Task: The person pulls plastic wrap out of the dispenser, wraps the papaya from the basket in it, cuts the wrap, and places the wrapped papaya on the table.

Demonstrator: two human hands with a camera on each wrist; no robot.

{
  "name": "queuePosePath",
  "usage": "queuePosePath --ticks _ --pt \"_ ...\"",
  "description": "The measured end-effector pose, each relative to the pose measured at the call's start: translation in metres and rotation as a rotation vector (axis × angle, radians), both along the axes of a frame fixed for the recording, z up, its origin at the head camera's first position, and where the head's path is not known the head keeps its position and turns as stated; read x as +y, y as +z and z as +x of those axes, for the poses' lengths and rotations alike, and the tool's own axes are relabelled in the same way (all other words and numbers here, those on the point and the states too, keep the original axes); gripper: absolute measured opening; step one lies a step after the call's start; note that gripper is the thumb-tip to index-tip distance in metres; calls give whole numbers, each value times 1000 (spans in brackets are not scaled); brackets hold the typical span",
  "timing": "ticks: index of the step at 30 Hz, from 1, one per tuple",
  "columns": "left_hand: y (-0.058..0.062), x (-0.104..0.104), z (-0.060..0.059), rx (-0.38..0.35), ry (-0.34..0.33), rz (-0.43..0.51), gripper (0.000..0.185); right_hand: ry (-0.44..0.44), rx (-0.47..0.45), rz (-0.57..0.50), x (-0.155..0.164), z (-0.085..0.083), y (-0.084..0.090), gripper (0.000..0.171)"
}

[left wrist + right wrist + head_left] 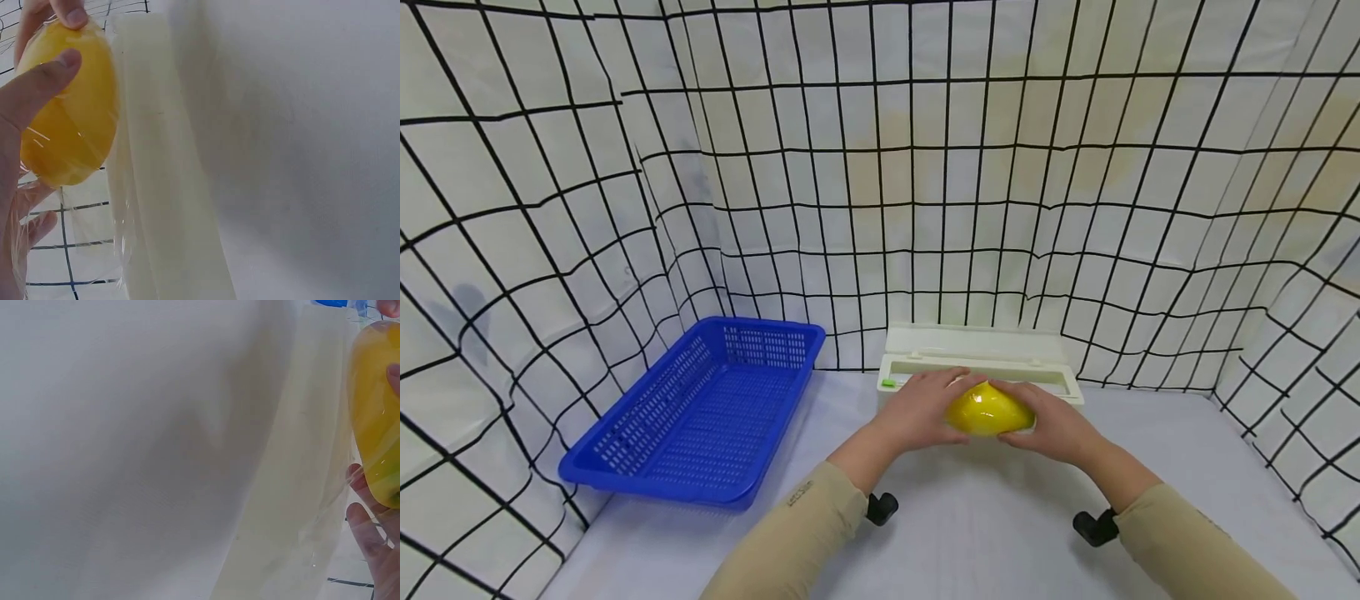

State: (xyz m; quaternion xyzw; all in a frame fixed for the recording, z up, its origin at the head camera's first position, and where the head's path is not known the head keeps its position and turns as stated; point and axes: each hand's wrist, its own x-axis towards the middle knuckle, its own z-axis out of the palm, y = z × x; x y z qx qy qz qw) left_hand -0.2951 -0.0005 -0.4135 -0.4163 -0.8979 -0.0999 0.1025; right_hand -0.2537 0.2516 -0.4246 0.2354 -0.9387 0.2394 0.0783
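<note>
Yellow fruit (pixel 987 410): lemon-ish, glossy, clear film over it in both wrist views; held up between both hands, right in front of the cream box, just above the table.
Left hand (pixel 922 408): wrapped round the fruit's left end, thumb on top & fingers curled behind/under, holding it.
Right hand (pixel 1054 422): same deal on the right end, fingers curled round the fruit, gripping it.
Cling film (pixel 94 244): see-through sheet hanging under the fruit in the left wrist view, wrinkly, draped over the left hand's fingers (pixel 28 215) too.
Cream box (pixel 977 367): long plastic dispenser w/ lid flipped up at the back, small green tab at its left end; sits by the back wall, touching or nearly touching the hands, can't tell which.
Blue basket (pixel 696 412): slotted plastic tray, left of the box, well apart from the hands.
Table (pixel 1000 533): pale grey cloth surface.
Walls (pixel 925 167): white sheet w/ black grid lines on 3 sides.
Sleeves (pixel 790 533): beige, both arms.
</note>
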Motion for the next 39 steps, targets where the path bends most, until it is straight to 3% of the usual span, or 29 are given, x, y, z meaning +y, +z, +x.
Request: queuePosePath --ticks 12,22,29,34,39 --pt "-2 5 -7 -15 11 -3 83 12 -40 -28 1 -6 5 74" --pt "-2 3 -14 -64 9 58 80 -78 -22 44 10 -3 17 90" --pt "-4 2 -18 -143 47 90 83 -10 193 109 9 -2 17 92" --pt "-5 0 -22 -227 58 128 82 47 302 169 1 -8 8 93" --pt "-1 0 -26 -311 53 148 84 43 385 189 2 -13 2 92"
